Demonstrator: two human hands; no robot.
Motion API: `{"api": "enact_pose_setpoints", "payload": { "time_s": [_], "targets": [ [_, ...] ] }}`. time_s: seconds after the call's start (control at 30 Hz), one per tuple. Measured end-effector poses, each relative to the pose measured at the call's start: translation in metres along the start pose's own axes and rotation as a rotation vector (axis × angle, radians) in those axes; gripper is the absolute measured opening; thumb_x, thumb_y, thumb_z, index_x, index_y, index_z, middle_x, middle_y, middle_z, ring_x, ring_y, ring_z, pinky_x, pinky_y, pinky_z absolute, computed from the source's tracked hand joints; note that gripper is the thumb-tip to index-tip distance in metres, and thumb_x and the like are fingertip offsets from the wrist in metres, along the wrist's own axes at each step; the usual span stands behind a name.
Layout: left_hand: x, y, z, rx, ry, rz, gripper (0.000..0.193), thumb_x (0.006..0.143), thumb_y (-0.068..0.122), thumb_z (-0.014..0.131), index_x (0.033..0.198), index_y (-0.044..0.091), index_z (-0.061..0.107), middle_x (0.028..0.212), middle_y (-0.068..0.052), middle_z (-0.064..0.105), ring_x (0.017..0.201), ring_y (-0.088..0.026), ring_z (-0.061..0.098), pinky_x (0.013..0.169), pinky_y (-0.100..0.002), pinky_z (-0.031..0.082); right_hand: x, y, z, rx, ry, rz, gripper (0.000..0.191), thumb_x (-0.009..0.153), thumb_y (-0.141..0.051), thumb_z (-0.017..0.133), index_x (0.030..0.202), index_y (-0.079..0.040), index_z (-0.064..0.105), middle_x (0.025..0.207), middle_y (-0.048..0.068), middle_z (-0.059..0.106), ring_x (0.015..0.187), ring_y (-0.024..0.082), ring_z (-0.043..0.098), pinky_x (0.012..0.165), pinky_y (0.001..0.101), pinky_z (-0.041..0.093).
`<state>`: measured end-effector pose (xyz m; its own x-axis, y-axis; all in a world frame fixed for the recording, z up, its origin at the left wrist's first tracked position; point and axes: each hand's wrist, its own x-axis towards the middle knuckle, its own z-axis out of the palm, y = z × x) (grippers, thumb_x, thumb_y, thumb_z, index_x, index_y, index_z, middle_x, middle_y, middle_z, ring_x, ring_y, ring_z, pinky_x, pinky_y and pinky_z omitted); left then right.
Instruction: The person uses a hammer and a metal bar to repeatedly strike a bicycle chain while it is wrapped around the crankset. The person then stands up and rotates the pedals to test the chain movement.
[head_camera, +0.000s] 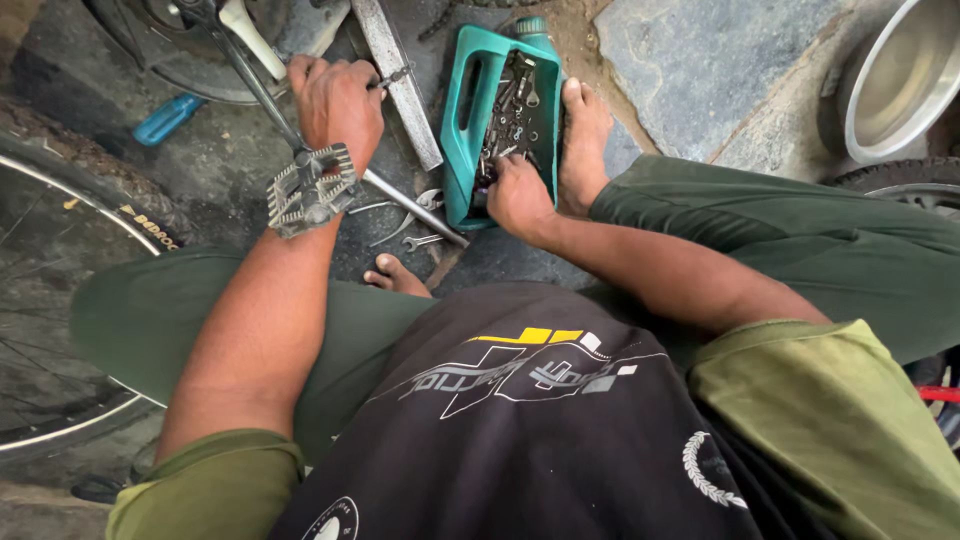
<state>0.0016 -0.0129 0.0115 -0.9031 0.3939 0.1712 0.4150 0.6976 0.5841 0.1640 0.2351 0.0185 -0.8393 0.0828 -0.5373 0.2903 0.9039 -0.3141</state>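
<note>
Teal jug, side cut open, lies on the ground just beside the right foot. Inside: a dark heap of small metal parts, bolts and bits, too jumbled to tell apart. Cap end points away from the person.

Right hand is at the jug's near end, fingers dipped into the parts; fingertips hidden, so cannot tell whether they're pinched on anything.

Steel bowl at top right, tilted, nothing visible inside it.

Left hand is closed on a small metal tool, its tip poking out toward the jug; fingers curled tight together around it. The hand sits against the crank arm, a dark bar running diagonally from the chainring area down to the pedal. Pedal: grey metal cage type, toothed edges, worn and dirty, lying over the left wrist in this view.

A flat metal bar lies between the left hand and the jug. A round steel rod runs from beside the pedal toward the jug's near corner. Pliers and a small spanner lie on the ground under that rod, near the left foot.

Bike wheel at left, tyre close to the left knee. Blue handle lies on the ground, well apart from both hands.
</note>
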Motion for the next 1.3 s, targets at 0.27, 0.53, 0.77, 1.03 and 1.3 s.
{"api": "enact_pose_setpoints", "payload": {
  "time_s": [0.27,0.53,0.77,1.03,1.3],
  "targets": [
    [0.0,0.004,-0.002,-0.044,0.002,-0.003,0.011,0.085,0.01,0.081,0.093,0.006,0.074,0.09,-0.013,0.071,0.094,-0.035,0.062,0.102,-0.049,0.035,0.02,0.017,0.0,-0.15,0.445,-0.308,0.055,0.082,-0.007,0.058,0.132,0.015,0.054,0.129,0.037,0.056,0.116,0.048,0.058,0.103,0.0463,0.047],
    [0.002,0.003,-0.005,-0.028,-0.024,-0.012,0.011,0.088,0.012,0.081,0.092,0.006,0.073,0.09,-0.013,0.071,0.093,-0.034,0.062,0.103,-0.049,0.034,0.004,0.019,0.002,-0.124,0.06,-0.048,0.024,0.089,-0.008,0.058,0.109,0.006,0.062,0.108,0.029,0.061,0.101,0.047,0.061,0.093,0.0542,0.05],
    [0.001,0.002,-0.001,-0.035,-0.021,-0.024,0.011,0.086,0.012,0.082,0.091,0.006,0.073,0.09,-0.013,0.071,0.094,-0.034,0.062,0.102,-0.049,0.034,0.031,0.019,-0.014,0.01,0.316,-0.059,0.037,0.091,-0.003,0.058,0.128,0.004,0.06,0.108,0.028,0.06,0.099,0.046,0.06,0.089,0.0495,0.052],
    [0.001,0.002,0.001,-0.025,0.008,-0.014,0.011,0.085,0.011,0.081,0.094,0.006,0.075,0.09,-0.012,0.071,0.094,-0.034,0.062,0.103,-0.049,0.034,0.03,0.009,-0.017,-0.097,0.242,-0.083,0.061,0.078,0.004,0.058,0.139,0.006,0.054,0.11,0.025,0.061,0.098,0.043,0.06,0.088,0.0471,0.05],
    [0.002,0.003,-0.002,-0.042,-0.044,-0.048,0.011,0.089,0.013,0.082,0.092,0.006,0.074,0.09,-0.013,0.071,0.095,-0.034,0.062,0.103,-0.05,0.034,0.042,-0.005,-0.037,-0.125,0.222,-0.021,0.026,0.088,0.0,0.056,0.112,-0.002,0.066,0.109,0.022,0.063,0.097,0.042,0.066,0.086,0.0493,0.053]
  ]
}}
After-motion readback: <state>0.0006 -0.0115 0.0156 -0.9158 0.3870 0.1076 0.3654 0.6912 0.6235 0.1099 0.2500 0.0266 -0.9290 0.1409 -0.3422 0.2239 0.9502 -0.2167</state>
